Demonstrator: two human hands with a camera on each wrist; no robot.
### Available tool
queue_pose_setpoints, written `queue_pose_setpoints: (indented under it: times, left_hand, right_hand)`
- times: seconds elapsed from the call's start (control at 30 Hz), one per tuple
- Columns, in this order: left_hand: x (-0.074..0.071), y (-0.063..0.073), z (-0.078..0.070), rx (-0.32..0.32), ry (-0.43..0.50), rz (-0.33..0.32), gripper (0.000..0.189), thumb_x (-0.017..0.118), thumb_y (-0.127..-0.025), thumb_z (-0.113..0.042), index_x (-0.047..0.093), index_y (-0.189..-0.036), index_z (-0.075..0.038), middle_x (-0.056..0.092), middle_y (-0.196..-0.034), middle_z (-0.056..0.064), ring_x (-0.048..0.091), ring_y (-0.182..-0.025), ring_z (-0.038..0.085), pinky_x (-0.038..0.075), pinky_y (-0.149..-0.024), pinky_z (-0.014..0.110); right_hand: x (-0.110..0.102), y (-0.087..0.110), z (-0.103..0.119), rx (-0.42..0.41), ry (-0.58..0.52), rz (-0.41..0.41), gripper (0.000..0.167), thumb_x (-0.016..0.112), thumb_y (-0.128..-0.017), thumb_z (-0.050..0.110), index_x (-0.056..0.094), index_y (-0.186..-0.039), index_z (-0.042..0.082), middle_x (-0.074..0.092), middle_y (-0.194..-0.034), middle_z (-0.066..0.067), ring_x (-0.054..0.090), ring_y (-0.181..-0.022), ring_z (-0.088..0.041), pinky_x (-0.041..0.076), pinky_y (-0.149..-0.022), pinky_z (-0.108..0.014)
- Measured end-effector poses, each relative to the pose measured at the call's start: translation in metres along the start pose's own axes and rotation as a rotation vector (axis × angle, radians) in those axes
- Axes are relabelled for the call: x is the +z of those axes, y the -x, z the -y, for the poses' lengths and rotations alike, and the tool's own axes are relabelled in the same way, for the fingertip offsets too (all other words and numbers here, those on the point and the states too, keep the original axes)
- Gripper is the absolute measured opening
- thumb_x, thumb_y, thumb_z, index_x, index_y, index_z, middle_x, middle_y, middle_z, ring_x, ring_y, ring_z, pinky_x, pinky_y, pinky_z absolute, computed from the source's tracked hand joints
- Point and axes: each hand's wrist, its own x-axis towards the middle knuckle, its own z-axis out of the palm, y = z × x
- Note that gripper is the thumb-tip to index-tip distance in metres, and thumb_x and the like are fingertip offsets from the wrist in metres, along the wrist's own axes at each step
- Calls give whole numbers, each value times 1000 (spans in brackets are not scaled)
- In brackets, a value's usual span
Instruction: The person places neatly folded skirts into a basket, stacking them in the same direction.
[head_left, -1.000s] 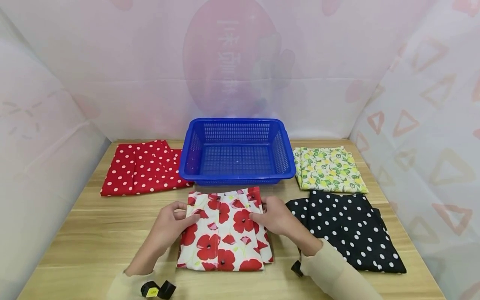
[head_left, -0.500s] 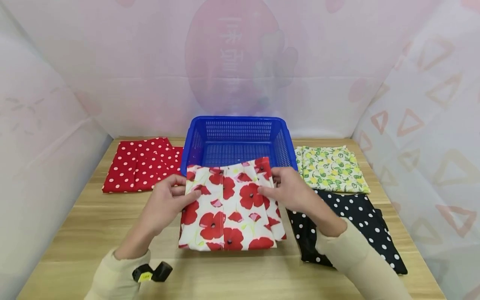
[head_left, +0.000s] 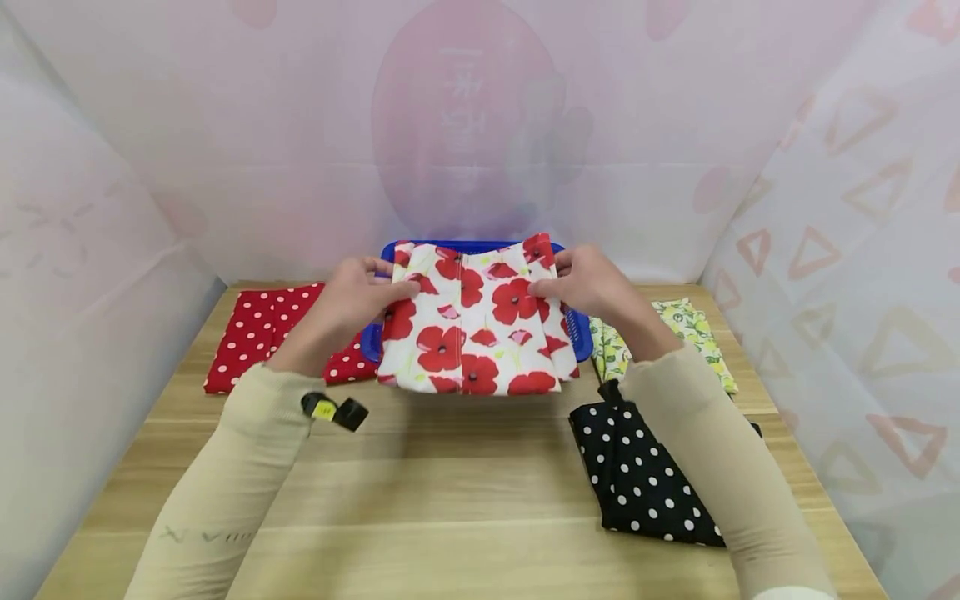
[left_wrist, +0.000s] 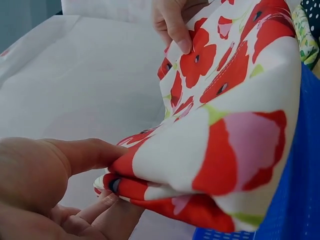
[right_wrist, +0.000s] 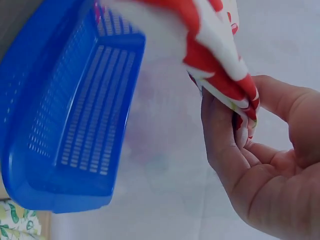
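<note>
A folded white cloth with red poppies (head_left: 480, 325) is held up in front of and over the blue plastic basket (head_left: 583, 337), covering most of it in the head view. My left hand (head_left: 352, 292) pinches its left edge, thumb on the front and fingers behind. On the opposite edge my right hand (head_left: 588, 283) pinches it the same way. In the left wrist view the folded layers of the poppy cloth (left_wrist: 170, 165) show between thumb and fingers. The right wrist view shows the basket (right_wrist: 75, 125) below and beside the lifted cloth.
Red polka-dot cloth (head_left: 258, 329) lies folded left of the basket, partly behind the left arm. On the right are a lemon-print cloth (head_left: 693, 325) and a black polka-dot cloth (head_left: 645, 475), both partly covered by the right arm. Fabric walls enclose the wooden table (head_left: 420, 517).
Both hands have lifted the poppy cloth off the table and carried it forward, away from the body, until it overlaps the basket. The other cloths and the basket have stayed put.
</note>
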Motion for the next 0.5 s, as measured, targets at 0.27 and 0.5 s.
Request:
queue_pose_setpoints:
  times: [0.27,0.5]
  left_hand:
    - [5,-52,-20,-2,-44,-23,35,75,-99,-30,65,-118,-3,73,-119,12,73,-104,24,62,-98,40]
    - [11,-95,-15,43,-70,-63,46,78,-97,-23,48,-63,-15,48,-55,-5,54,-61,14,55,-74,35]
  right_hand:
    - [-7,-48,-3,61,31,-65,30,75,-98,33,73,-109,5,71,-105,-11,65,-91,-24,59,-80,-33]
    - [4,-83,-12,98,19,-154,28,76,-97,30,67,-99,4,69,-104,-14,65,-96,-27,61,-94,-42]
